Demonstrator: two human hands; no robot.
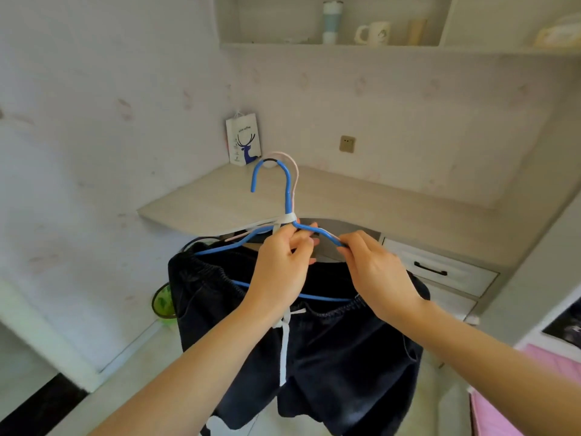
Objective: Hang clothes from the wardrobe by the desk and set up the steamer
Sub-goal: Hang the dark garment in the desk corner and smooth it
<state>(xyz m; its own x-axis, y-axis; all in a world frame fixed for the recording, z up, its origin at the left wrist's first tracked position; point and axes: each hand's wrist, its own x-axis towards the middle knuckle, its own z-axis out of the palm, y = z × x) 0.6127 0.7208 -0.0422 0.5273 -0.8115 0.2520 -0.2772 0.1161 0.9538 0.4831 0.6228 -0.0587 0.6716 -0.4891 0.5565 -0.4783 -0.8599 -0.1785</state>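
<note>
A blue hanger point(287, 196) is held up in front of the desk point(361, 199), with a pink hanger point(295, 171) right behind it. Dark denim shorts point(330, 347) with a white drawstring point(284, 338) drape over the blue hanger's bottom bar. My left hand point(279, 265) pinches the hanger just below its neck, where a white strip is wrapped round. My right hand point(374, 265) grips the blue hanger's right shoulder. No steamer is in view.
A white paper bag with a blue deer point(243, 143) stands at the desk's back corner. A wall socket point(347, 144) sits above the desk. Drawers point(440, 272) are at the right. A shelf with a mug point(374, 33) hangs above. A green bin point(163, 305) is on the floor.
</note>
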